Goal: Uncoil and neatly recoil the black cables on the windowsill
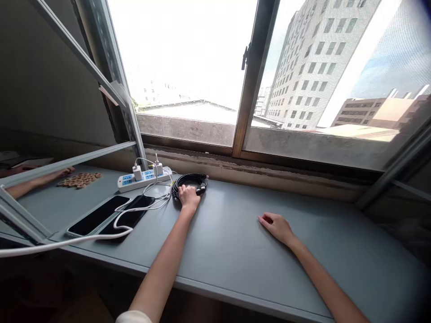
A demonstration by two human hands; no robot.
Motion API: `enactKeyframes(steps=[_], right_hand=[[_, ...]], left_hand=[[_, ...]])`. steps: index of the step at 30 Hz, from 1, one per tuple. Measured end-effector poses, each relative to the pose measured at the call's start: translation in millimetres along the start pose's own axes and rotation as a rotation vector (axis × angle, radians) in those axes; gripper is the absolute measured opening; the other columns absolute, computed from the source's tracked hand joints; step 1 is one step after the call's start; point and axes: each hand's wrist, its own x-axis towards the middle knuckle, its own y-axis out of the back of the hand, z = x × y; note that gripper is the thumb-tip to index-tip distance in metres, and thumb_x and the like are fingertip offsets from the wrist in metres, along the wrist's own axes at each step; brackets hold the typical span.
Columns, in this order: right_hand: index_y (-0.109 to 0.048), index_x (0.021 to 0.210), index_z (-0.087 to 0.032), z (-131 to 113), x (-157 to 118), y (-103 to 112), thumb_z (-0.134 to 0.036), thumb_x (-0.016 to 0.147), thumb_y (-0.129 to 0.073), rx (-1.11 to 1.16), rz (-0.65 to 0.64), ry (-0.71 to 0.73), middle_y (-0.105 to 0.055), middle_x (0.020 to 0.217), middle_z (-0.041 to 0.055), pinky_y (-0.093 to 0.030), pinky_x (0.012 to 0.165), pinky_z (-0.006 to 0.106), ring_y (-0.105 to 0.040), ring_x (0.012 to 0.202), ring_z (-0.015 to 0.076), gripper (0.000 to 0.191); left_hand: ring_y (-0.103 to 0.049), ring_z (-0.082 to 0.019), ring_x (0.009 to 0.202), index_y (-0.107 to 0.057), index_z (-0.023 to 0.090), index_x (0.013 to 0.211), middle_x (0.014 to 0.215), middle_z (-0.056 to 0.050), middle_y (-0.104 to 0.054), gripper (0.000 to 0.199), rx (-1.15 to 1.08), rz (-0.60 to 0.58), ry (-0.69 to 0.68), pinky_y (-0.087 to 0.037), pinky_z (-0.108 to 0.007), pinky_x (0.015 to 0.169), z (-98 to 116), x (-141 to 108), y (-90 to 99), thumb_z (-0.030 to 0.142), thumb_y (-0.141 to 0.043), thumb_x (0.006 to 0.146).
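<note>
The window filled the view toward twelve o'clock. Below it ran the grey-blue counter. On it, between eight and nine o'clock from the left hand, lay a pale-edged phone and a dark phone, side by side, with a white cable looping over both. A power strip sat at ten, with two chargers plugged in.

The coiled black cable lay flat near the back of the counter, just right of the strip. It was directly under and beyond the left grip, toward twelve, its loops looking longest from nine to three. That hand was much the nearer; its fingers were curled closed over the near side of the coil, their pads hidden. The right hand rested toward four, half curled and slightly parted, nothing visible in it; from there the coil lay toward ten.

Another person's hand reached in just past nine, beside small brown pieces.
</note>
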Motion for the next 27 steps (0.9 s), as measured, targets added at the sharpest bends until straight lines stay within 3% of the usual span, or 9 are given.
enactKeyframes(steps=[17,27], right_hand=[[-0.051,0.06,-0.021,1,0,3,-0.047,0.08,-0.04,0.041,0.002,-0.022,-0.059,0.062,-0.0008,-0.03,0.055,0.024,-0.048,0.058,0.0138,0.035],[-0.052,0.059,-0.02,1,0,3,-0.047,0.08,-0.039,0.041,0.005,-0.005,-0.058,0.062,0.0007,-0.03,0.054,0.024,-0.048,0.058,0.0144,0.036]], left_hand=[[-0.052,-0.032,0.09,-0.071,0.017,0.08,0.084,-0.014,-0.065,0.042,0.022,-0.107,-0.022,-0.033,-0.04,0.083,-9,5,7.1,0.055,-0.055,0.071],[-0.051,-0.031,0.094,-0.07,0.017,0.084,0.09,-0.015,-0.063,0.033,-0.004,-0.019,0.062,-0.033,-0.04,0.086,-14,4,4.2,0.044,-0.053,0.076]])
